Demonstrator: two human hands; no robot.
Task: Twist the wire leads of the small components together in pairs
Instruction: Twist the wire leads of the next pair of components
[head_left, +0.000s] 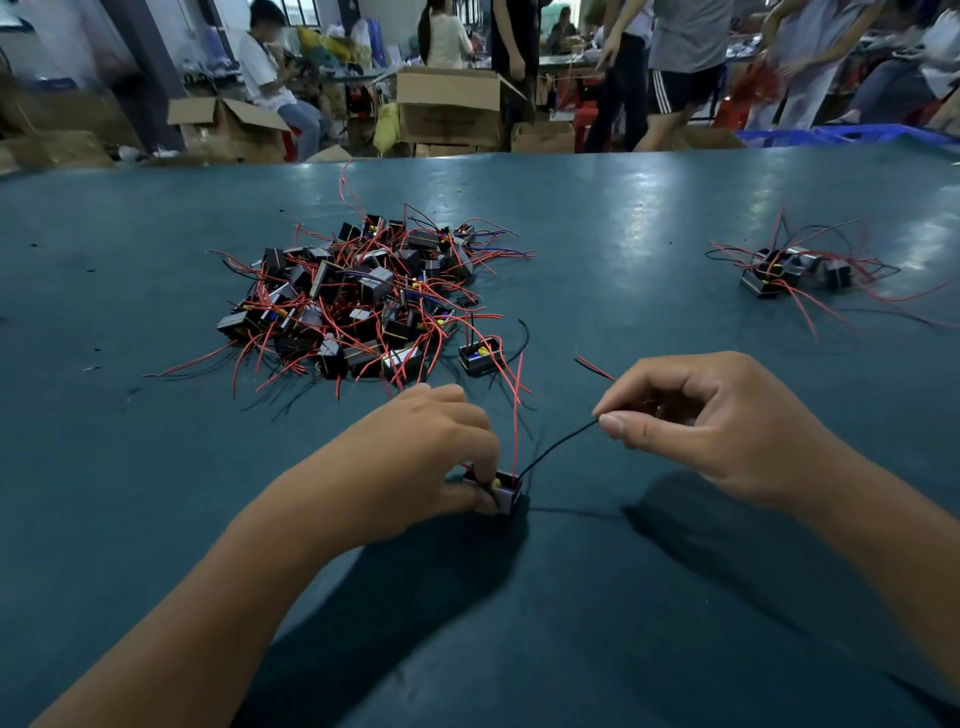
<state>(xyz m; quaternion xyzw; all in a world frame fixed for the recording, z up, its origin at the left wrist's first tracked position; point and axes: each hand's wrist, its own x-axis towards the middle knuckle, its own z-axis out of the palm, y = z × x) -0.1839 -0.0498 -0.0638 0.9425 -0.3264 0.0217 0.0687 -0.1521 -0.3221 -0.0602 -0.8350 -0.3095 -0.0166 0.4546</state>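
Judging progress, I count few finished: beyond the small black boxy component (503, 488) my left hand (431, 452) pinches, a big tangled pile of red-wired black components (358, 301) waits, while my right hand (691, 415) pinches its thin black wire lead (556, 447).

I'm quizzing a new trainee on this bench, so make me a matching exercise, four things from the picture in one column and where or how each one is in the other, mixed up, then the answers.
Things:
1. big pile of components
2. small cluster of components
3. black wire
4. component at the near edge

Places or states:
A. pinched by the right hand
B. far right of the green table
C. held by the left hand
D. left of centre, far from the hands

Pairs: 1-D, 2-B, 3-A, 4-C
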